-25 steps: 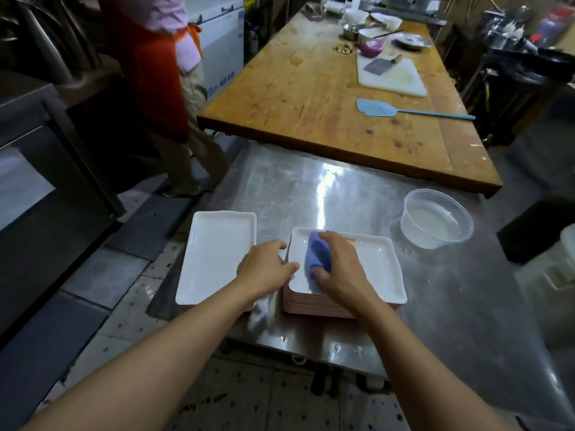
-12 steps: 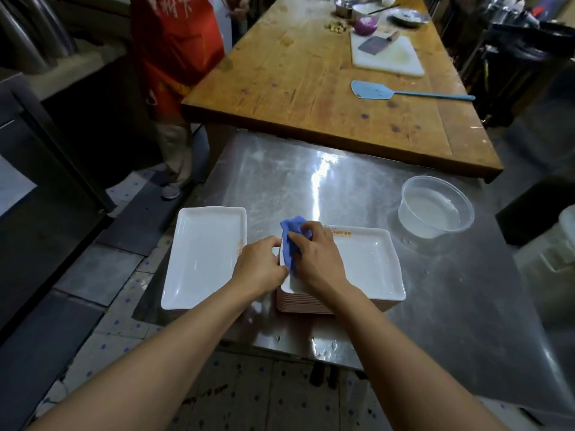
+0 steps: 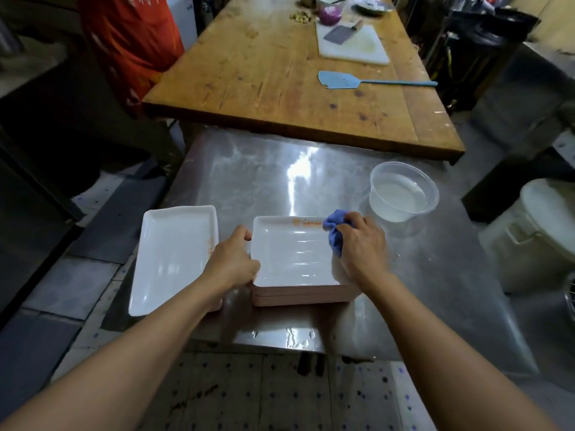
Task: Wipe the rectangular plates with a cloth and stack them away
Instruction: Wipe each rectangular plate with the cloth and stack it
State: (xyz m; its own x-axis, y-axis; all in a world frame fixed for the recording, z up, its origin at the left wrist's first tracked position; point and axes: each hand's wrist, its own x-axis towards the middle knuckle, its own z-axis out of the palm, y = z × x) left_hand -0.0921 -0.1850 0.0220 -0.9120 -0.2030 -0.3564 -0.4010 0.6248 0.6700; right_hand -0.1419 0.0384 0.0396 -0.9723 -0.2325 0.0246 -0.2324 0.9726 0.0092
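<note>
A steel table [image 3: 311, 181] was seen from above, with a stack of rectangular plates [image 3: 298, 295] standing near its front edge. The top plate [image 3: 289, 253] of the stack, white inside, carried an orange smear [image 3: 306, 223] along its far rim. The left hand [image 3: 231, 262] was curled around the left edge of the top plate, steadying it. The right hand [image 3: 362, 245] was closed on a bunched blue cloth [image 3: 334, 233], which was pressed against the plate's far right corner, just beside the smear. A second white plate [image 3: 174, 256] lay to the left of the stack, at the table's left edge, with a faint orange mark on its right rim; what lay beneath it could not be told. A clear round tub [image 3: 404, 191] holding water stood behind and to the right of the stack, near the right hand. Beyond the steel table a wooden table [image 3: 280, 73] bore a blue spatula [image 3: 342, 80] and a white cutting board [image 3: 354, 45] with a cleaver [image 3: 340, 34] on it. A person in an orange apron [image 3: 130, 42] stood at the far left.
</note>
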